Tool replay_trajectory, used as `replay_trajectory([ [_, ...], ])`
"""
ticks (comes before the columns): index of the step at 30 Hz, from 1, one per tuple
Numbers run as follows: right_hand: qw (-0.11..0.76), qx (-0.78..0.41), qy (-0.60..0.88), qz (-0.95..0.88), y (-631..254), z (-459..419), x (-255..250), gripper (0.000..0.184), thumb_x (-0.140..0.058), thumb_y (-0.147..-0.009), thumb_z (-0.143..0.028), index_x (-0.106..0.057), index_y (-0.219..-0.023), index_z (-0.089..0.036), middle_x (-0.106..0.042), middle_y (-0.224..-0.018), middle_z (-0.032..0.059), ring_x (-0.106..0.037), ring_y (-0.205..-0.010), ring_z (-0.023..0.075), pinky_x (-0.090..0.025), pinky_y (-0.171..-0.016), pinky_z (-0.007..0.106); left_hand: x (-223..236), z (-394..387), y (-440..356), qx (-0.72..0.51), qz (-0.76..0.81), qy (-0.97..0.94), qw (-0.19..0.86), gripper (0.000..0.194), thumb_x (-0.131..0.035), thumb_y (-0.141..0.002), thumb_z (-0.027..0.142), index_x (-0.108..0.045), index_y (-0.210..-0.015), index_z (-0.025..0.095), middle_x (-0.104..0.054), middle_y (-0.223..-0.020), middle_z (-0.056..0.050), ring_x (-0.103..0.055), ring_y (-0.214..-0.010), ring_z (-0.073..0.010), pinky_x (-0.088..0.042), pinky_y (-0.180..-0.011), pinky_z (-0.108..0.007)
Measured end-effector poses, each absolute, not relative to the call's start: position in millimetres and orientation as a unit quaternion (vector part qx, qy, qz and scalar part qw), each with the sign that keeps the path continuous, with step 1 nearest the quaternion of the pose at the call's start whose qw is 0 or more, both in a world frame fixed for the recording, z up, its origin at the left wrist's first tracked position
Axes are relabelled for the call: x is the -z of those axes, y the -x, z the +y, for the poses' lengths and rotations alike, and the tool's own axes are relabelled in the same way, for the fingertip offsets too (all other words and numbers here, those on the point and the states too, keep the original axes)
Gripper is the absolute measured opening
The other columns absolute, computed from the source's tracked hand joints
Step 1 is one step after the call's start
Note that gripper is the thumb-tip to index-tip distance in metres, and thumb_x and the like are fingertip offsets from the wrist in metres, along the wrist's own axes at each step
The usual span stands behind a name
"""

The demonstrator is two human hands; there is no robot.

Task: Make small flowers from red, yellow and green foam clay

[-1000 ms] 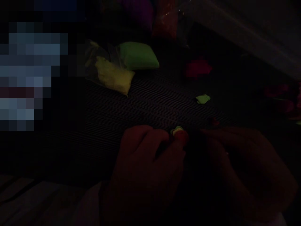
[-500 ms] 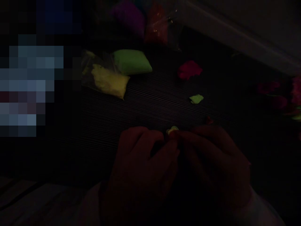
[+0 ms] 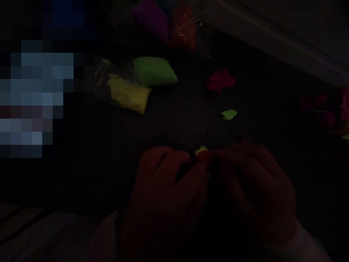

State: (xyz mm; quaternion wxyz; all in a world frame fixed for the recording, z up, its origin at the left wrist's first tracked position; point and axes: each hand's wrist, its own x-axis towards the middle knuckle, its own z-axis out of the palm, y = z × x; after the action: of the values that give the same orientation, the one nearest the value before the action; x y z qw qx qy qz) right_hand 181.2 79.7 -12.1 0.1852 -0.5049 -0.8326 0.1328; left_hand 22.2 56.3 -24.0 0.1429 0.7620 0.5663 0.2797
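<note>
The scene is very dim. A small pale-yellow piece of modelling clay (image 3: 201,149) shows at the fingertips where my two hands meet. A reddish patch lies just below it; whether this is clay or a fingertip I cannot tell. My left hand (image 3: 166,182) is curled, its thumb and forefinger closed on the clay from the left. My right hand (image 3: 259,182) comes in from the right, fingers bent and tips pressed together at the clay's side. Just beyond the right knuckles sits a small dark-red bit (image 3: 242,138). A light-green scrap of clay (image 3: 229,114) lies farther back.
A flattened pink clay piece (image 3: 221,80) lies beyond the scrap. Bags of green clay (image 3: 155,71) and yellow clay (image 3: 131,94) are at left, purple (image 3: 151,20) and orange (image 3: 183,31) behind. Pink shaped pieces (image 3: 324,118) stand at the right edge of the dark table (image 3: 169,120).
My right hand has shifted slightly to the right and its fingers have bent a little more. The left hand and the clay stay nearly in place; the view has moved slightly.
</note>
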Motion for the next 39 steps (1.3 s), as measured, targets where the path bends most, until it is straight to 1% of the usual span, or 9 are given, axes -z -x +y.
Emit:
replay_trajectory([
  [5, 0.182, -0.151, 0.507, -0.829, -178, 82, 13, 0.022, -0.048, -0.077, -0.015, -0.057, -0.097, -0.018, -0.055, -0.089, 0.0053, -0.056, -0.077, 0.0155, -0.046, -0.075, 0.034, 25, 55, -23, -0.278, 0.572, -0.757, 0.152, 0.018, -0.053, -0.076, 0.021, -0.062, -0.091, 0.020, -0.058, -0.084, -0.003, -0.047, -0.081, -0.0177, -0.043, -0.073, -0.034],
  [12, 0.178, -0.145, 0.517, -0.825, -175, 84, 13, 0.019, -0.052, -0.076, -0.019, -0.057, -0.094, -0.019, -0.057, -0.087, 0.0050, -0.057, -0.078, 0.0168, -0.046, -0.076, 0.037, 25, 55, -23, -0.290, 0.570, -0.755, 0.146, 0.016, -0.055, -0.074, 0.021, -0.061, -0.089, 0.020, -0.057, -0.082, -0.002, -0.047, -0.081, -0.0178, -0.044, -0.072, -0.033],
  [17, 0.187, -0.165, 0.517, -0.819, -175, 84, 14, 0.018, -0.052, -0.076, -0.016, -0.057, -0.093, -0.019, -0.057, -0.087, 0.0049, -0.057, -0.078, 0.0162, -0.045, -0.078, 0.037, 24, 55, -23, -0.282, 0.572, -0.756, 0.148, 0.016, -0.054, -0.075, 0.020, -0.061, -0.090, 0.019, -0.058, -0.082, -0.003, -0.048, -0.082, -0.0181, -0.045, -0.072, -0.034],
  [21, 0.186, -0.166, 0.517, -0.819, -175, 85, 12, 0.019, -0.049, -0.077, -0.017, -0.057, -0.094, -0.019, -0.057, -0.088, 0.0048, -0.057, -0.080, 0.0172, -0.046, -0.075, 0.036, 24, 56, -23, -0.285, 0.570, -0.756, 0.151, 0.017, -0.054, -0.075, 0.021, -0.061, -0.090, 0.020, -0.058, -0.082, -0.003, -0.048, -0.081, -0.0178, -0.045, -0.071, -0.035],
  [25, 0.215, -0.136, 0.549, -0.796, -186, 84, 5, 0.020, -0.050, -0.077, -0.015, -0.058, -0.095, -0.020, -0.058, -0.089, 0.0048, -0.056, -0.082, 0.0174, -0.046, -0.070, 0.032, 23, 56, -21, -0.285, 0.577, -0.751, 0.148, 0.017, -0.055, -0.074, 0.019, -0.061, -0.089, 0.021, -0.058, -0.080, -0.002, -0.048, -0.080, -0.0170, -0.046, -0.069, -0.033],
  [29, 0.250, -0.074, 0.607, -0.750, -207, 77, 0, 0.019, -0.054, -0.075, -0.014, -0.058, -0.093, -0.021, -0.058, -0.086, 0.0033, -0.055, -0.077, 0.0158, -0.045, -0.061, 0.027, 22, 57, -20, -0.321, 0.588, -0.726, 0.154, 0.013, -0.054, -0.073, 0.013, -0.061, -0.081, 0.020, -0.058, -0.076, -0.001, -0.050, -0.076, -0.0157, -0.047, -0.066, -0.032],
  [31, 0.235, -0.047, 0.611, -0.755, -215, 73, 3, 0.016, -0.055, -0.075, -0.016, -0.059, -0.090, -0.021, -0.058, -0.084, 0.0030, -0.055, -0.075, 0.0158, -0.044, -0.060, 0.028, 21, 57, -20, -0.329, 0.586, -0.724, 0.154, 0.011, -0.053, -0.072, 0.012, -0.060, -0.077, 0.019, -0.058, -0.074, -0.002, -0.051, -0.075, -0.0160, -0.047, -0.064, -0.033],
  [35, 0.185, -0.028, 0.576, -0.796, -219, 71, 14, 0.013, -0.056, -0.075, -0.023, -0.060, -0.087, -0.020, -0.059, -0.081, 0.0032, -0.055, -0.071, 0.0165, -0.043, -0.060, 0.032, 20, 59, -20, -0.322, 0.586, -0.730, 0.145, 0.011, -0.052, -0.072, 0.013, -0.060, -0.077, 0.019, -0.058, -0.074, -0.002, -0.052, -0.074, -0.0169, -0.048, -0.064, -0.034],
  [39, 0.184, -0.016, 0.570, -0.800, -216, 75, 19, 0.010, -0.055, -0.075, -0.024, -0.060, -0.083, -0.020, -0.060, -0.077, 0.0032, -0.055, -0.070, 0.0172, -0.042, -0.059, 0.033, 20, 59, -18, -0.323, 0.591, -0.728, 0.128, 0.010, -0.052, -0.072, 0.013, -0.058, -0.076, 0.018, -0.057, -0.074, -0.002, -0.051, -0.073, -0.0161, -0.048, -0.062, -0.032],
])
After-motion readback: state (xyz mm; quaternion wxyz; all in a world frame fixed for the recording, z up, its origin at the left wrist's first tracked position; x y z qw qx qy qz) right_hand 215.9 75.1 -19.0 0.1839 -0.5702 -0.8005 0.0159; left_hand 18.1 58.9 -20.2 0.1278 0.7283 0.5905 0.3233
